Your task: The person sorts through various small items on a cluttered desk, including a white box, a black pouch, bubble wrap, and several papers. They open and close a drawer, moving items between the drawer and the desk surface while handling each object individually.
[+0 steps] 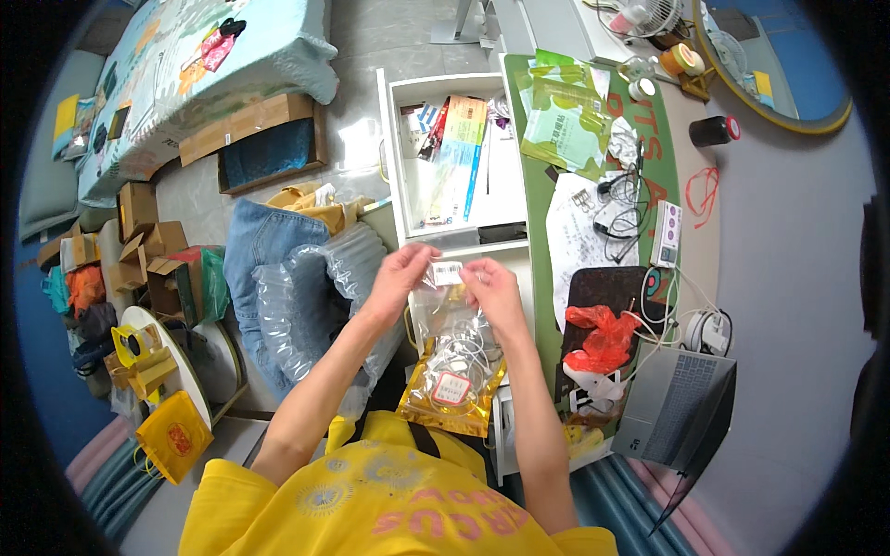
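Both hands grip the top edge of a clear zip bag (432, 317) with a gold-coloured lower part. A white barcode label (447, 272) sits near the top, between the hands. My left hand (399, 280) pinches the upper left corner, and my right hand (496, 293) pinches the right side. Tangled white cables (468, 355) show in the lower part of the bag, together with a red-bordered white tag (451, 389). Whether the bag's mouth is sealed cannot be made out. The bag hangs over my lap.
Beyond my hands, a pulled-out white drawer (397, 176) holds papers and packets. On the right stands a desk with a green mat (540, 232), a red plastic bag (604, 337), black cables (623, 208) and a laptop (672, 394). Inflated clear packaging (283, 310) lies left of me.
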